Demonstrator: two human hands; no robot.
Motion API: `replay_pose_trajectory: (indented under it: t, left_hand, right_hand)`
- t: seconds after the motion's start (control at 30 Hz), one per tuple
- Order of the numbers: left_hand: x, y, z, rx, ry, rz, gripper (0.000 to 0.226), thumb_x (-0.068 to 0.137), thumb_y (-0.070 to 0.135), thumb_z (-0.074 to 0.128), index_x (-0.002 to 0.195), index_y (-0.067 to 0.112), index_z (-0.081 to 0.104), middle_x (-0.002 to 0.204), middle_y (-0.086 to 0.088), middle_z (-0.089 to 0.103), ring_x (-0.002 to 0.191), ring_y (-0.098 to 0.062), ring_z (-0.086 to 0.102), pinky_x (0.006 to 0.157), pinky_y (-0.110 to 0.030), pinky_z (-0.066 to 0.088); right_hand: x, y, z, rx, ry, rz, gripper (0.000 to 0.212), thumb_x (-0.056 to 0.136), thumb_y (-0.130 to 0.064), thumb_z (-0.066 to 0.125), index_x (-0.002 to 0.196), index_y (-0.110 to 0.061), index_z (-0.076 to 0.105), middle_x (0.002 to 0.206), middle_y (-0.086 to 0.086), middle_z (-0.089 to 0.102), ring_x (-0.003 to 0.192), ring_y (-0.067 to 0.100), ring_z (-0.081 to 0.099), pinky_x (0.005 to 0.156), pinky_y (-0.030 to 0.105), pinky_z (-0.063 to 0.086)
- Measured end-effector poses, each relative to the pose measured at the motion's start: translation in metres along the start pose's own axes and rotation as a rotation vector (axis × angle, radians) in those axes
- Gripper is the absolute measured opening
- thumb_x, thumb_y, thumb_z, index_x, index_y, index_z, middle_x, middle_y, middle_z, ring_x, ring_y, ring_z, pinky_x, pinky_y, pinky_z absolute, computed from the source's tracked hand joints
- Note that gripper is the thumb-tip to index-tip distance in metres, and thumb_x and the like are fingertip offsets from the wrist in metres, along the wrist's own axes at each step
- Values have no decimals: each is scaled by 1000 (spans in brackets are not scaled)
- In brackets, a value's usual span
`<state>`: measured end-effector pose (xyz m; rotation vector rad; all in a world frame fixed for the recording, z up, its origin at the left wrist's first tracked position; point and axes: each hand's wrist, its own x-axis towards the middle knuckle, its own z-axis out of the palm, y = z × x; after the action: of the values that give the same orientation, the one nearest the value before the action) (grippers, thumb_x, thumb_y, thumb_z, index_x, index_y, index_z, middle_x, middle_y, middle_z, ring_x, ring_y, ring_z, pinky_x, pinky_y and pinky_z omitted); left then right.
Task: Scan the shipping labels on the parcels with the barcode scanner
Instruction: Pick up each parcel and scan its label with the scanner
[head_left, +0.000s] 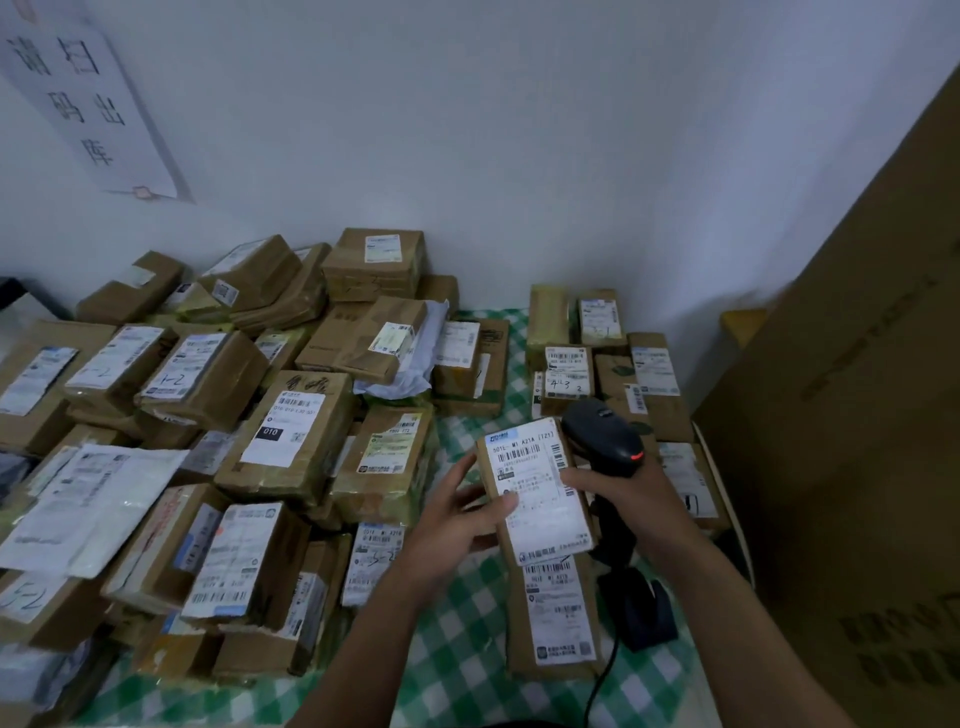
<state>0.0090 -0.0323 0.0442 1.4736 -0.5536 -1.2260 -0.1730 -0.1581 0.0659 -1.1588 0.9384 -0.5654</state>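
**One parcel up, scanner close by**

The left thumb (506, 501) lies across the white shipping label (540, 488). The other left fingers go round the side and back of the box. So the left hand (457, 519) grips the small parcel (485, 467) and tips it up so the label faces us.

The right fingers are curled round the handle of the black barcode scanner (602, 436). The right hand (618, 493) holds it just beside the parcel's right edge, a little right of the middle of the frame. A small red light glows on the scanner's head. I cannot tell if its beam lands on the barcode. I think the head must turn toward the label first.

Under the held parcel, a long parcel (556, 613) lies label-up on the green checked cloth (467, 649). The scanner's black stand (636, 608) sits just right of it.

On the left is a big heap of parcels (291, 431), most with labels up, likely waiting their turn. A smaller bunch (587, 353) sits apart at upper right of the table, maybe a different lot. A tall cardboard box (857, 467) fills the right side.
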Motion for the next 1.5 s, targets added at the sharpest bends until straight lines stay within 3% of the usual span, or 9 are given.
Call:
replay_pose_trajectory:
  t: [0.13, 0.2, 0.33, 0.5, 0.63, 0.93, 1.17, 1.33, 1.5]
  left_hand:
    - [14, 4, 0, -28, 128, 59, 90, 82, 8, 84, 152, 43, 39, 128, 4, 63, 115, -18, 65, 88, -50, 62]
    - [24, 4, 0, -27, 211, 96, 101, 80, 7, 86, 156, 45, 32, 131, 4, 61, 115, -13, 62, 87, -52, 62]
    - [46, 4, 3, 55, 306, 155, 108, 79, 9, 88, 159, 40, 24, 136, 4, 60, 111, -6, 62, 74, -27, 63]
    - [66, 3, 8, 103, 356, 187, 111, 76, 8, 89, 160, 32, 21, 145, -3, 57, 121, -13, 58, 81, -23, 57]
    - [74, 2, 8, 100, 355, 188, 110, 76, 5, 89, 160, 32, 22, 148, -5, 55, 120, -12, 54, 101, -40, 54]
    - [80, -2, 7, 139, 371, 197, 108, 77, 4, 88, 160, 26, 23, 149, -7, 54, 131, -20, 55, 98, -33, 51]
    - [104, -12, 14, 95, 356, -50, 86, 79, 14, 88, 151, 28, 43, 138, -7, 64, 113, -24, 67, 94, -51, 59]
    - [128, -20, 36, 106, 228, -227, 55, 87, 25, 81, 137, 22, 60, 122, -4, 74, 99, -18, 72, 66, -26, 54]
    - [158, -14, 57, 122, 166, -276, 36, 95, 26, 72, 130, 20, 65, 111, -1, 75, 86, -11, 69, 59, -21, 48]
  right_hand:
    - [0, -8, 4, -128, 69, -101, 35, 86, -19, 83, 95, -42, 59, 97, -21, 68, 88, -4, 61, 71, 21, 47]
    - [1, -6, 3, -217, 94, -121, 30, 88, -23, 82, 95, -42, 59, 92, -22, 66, 84, -6, 59, 66, 18, 42]
    - [0, -4, 7, -397, 65, -94, 27, 88, -32, 81, 112, -34, 69, 88, -11, 76, 81, 9, 72, 70, 28, 54]
    - [-4, -3, 14, -479, -6, -80, 30, 89, -33, 80, 114, -39, 66, 94, -17, 74, 77, -12, 65, 60, 7, 42]
    - [-3, -6, 15, -485, -3, -64, 23, 90, -30, 79, 110, -35, 68, 79, -14, 73, 66, -10, 65, 54, 8, 43]
    - [5, -7, 11, -510, -36, -30, 31, 92, -31, 77, 121, -32, 67, 76, -11, 76, 63, -6, 67, 51, 6, 42]
    - [19, 6, -9, -459, 79, 41, 33, 88, -37, 80, 119, -33, 69, 96, -9, 78, 91, 10, 72, 74, 29, 53]
    - [26, 15, -28, -424, 155, 83, 35, 88, -35, 80, 120, -29, 68, 103, -8, 73, 96, 9, 66, 69, 23, 46]
    - [35, 24, -41, -413, 219, 106, 33, 86, -35, 82, 117, -27, 70, 98, -4, 75, 95, 17, 70, 75, 30, 50]
